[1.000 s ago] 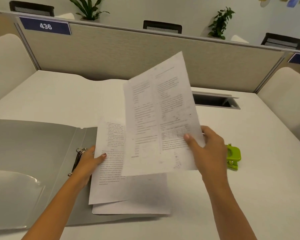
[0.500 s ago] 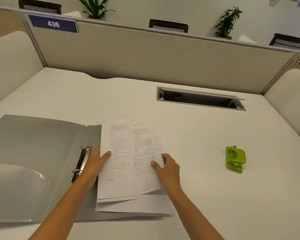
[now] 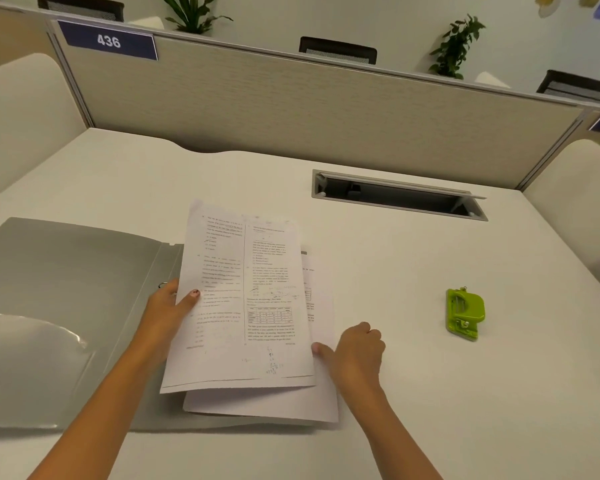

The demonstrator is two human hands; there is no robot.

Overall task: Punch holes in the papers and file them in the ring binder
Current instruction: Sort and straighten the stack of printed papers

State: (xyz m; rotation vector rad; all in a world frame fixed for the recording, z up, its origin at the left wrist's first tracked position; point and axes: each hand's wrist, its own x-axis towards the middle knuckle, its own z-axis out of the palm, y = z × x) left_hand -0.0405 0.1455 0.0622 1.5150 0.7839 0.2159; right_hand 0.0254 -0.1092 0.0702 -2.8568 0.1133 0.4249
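Observation:
An open grey ring binder (image 3: 66, 289) lies flat on the white desk, its metal rings mostly hidden behind my left hand. Printed papers (image 3: 243, 306) are stacked on the binder's right half. My left hand (image 3: 168, 311) grips the left edge of the top sheet, thumb on top, and that sheet is lifted slightly. My right hand (image 3: 355, 353) holds the stack's right edge near the lower corner, thumb on the paper. A green hole punch (image 3: 464, 318) sits on the desk to the right, apart from both hands.
A clear plastic pocket (image 3: 25, 362) covers the binder's left inside cover. A cable slot with a raised flap (image 3: 399, 195) is set into the desk behind the papers. A beige partition (image 3: 309, 119) closes off the back.
My right hand brought the raised sheet down onto the stack, then slid to the stack's right edge. My left hand now pinches the top sheet's left edge and lifts it.

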